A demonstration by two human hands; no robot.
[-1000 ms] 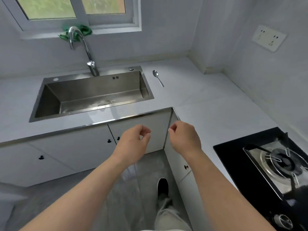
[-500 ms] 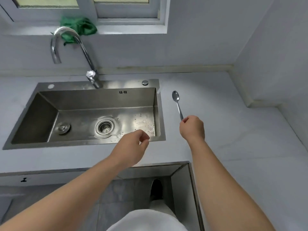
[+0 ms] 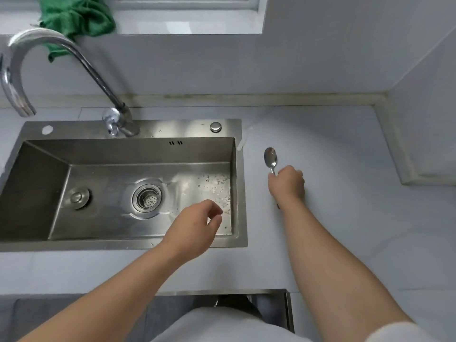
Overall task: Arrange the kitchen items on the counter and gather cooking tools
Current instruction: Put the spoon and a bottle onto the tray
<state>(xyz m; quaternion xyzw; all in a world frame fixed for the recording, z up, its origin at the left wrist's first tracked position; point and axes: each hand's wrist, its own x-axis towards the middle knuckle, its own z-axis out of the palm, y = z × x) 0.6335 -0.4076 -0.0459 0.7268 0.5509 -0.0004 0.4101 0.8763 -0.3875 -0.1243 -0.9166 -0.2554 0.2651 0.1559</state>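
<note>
A metal spoon [image 3: 270,157] lies on the pale counter [image 3: 333,149] just right of the steel sink [image 3: 128,244], bowl pointing away from me. My right hand [image 3: 288,185] covers the spoon's handle, fingers curled round it; only the bowl, the neck and a sliver of the handle end below my wrist show. My left hand [image 3: 195,230] hovers over the sink's front right corner, fingers loosely curled, holding nothing.
A curved chrome faucet [image 3: 74,60] rises behind the sink. A green cloth [image 3: 76,18] sits on the window sill at the top left. The counter runs right to a wall corner [image 3: 394,119]. A cabinet edge [image 3: 287,307] shows below.
I stepped closer to the counter and looked down. My right hand reached forward from the counter's edge to the spoon and closed on its handle. My left hand moved over the sink.
</note>
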